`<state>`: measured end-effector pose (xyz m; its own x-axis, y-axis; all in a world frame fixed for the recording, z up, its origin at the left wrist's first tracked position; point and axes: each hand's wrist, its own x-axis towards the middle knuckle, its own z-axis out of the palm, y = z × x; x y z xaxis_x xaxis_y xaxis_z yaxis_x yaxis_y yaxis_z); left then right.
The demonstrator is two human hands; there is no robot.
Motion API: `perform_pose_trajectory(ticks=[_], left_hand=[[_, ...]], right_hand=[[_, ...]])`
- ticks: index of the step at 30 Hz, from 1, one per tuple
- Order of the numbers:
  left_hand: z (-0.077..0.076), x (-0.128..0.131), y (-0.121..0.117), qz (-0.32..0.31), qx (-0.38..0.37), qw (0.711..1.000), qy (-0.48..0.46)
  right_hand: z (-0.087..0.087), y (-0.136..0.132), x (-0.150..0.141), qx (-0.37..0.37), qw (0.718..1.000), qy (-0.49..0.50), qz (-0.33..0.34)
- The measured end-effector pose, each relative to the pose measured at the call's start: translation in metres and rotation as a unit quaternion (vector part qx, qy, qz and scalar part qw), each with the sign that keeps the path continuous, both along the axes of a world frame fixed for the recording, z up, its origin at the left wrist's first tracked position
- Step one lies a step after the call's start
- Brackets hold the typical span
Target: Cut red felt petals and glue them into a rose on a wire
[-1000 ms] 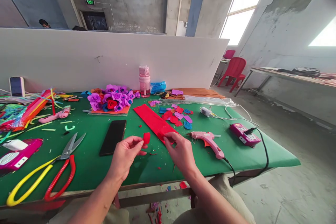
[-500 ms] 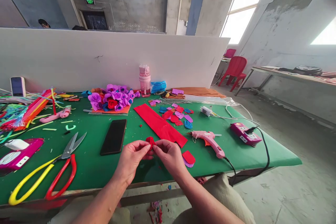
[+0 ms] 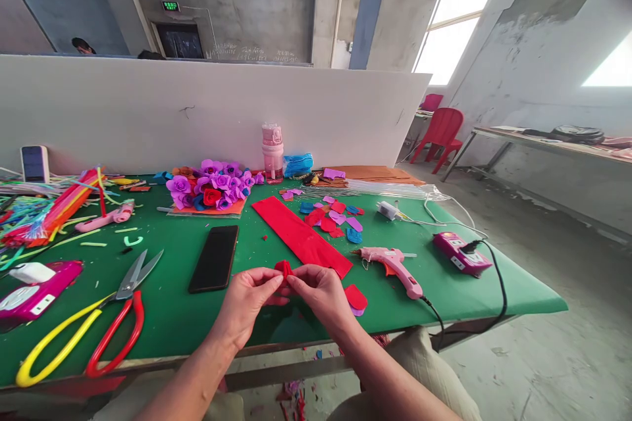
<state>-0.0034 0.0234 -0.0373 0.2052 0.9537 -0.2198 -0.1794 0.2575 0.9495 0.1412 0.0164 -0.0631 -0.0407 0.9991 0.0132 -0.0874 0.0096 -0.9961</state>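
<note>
"Left hand first: what is it doing?"

"Its thumb and fingers are pinched on a small red piece, and the right hand pinches the same piece from the other side. The fingertips nearly meet, so much of its shape is hidden; it looks gathered or curled."

"Where does that put it?"

"Midway between the hands, just above the near part of the green table."

"And just about the hands?"

"By the right hand's outer side lie a red cutout and a purple one partly under it."

"The red strip?"

"Just beyond the hands. Its long axis slants from far left to near right, so the near end sits closest to the right hand. I can't tell whether they touch."

"Either side?"

"A dark phone lies beyond the left hand, large scissors farther left. On the right is a pink glue gun, nozzle toward the strip."

"Farther back?"

"Loose red, purple and blue cutouts right of the strip, then a cluster of paper flowers, a pink bottle, and a white board behind them."
</note>
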Motion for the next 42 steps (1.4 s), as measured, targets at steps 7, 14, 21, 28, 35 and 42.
perform_pose_trajectory(ticks=[7, 14, 21, 28, 35, 42], left_hand=[[-0.002, -0.001, 0.002, -0.005, 0.002, 1.0, -0.002], [-0.004, -0.004, 0.002, -0.028, -0.01, 0.999, -0.031], [-0.002, -0.002, 0.003, -0.031, 0.0, 0.999, -0.026], [-0.001, 0.002, -0.001, -0.007, 0.012, 1.0, 0.028], [0.001, 0.006, -0.002, -0.008, 0.027, 0.999, 0.023], [-0.006, 0.004, 0.001, -0.002, 0.031, 0.999, 0.04]], right_hand=[[-0.002, 0.001, 0.0, -0.009, 1.0, -0.003, 0.0], [0.004, 0.001, 0.0, -0.044, 0.998, 0.051, 0.001], [0.004, 0.002, 0.0, -0.034, 0.999, 0.033, 0.001], [-0.003, 0.002, 0.0, 0.006, 0.998, -0.062, -0.028], [0.0, -0.003, -0.002, 0.019, 0.994, -0.098, -0.044], [0.001, -0.001, -0.001, -0.002, 0.997, -0.066, -0.042]])
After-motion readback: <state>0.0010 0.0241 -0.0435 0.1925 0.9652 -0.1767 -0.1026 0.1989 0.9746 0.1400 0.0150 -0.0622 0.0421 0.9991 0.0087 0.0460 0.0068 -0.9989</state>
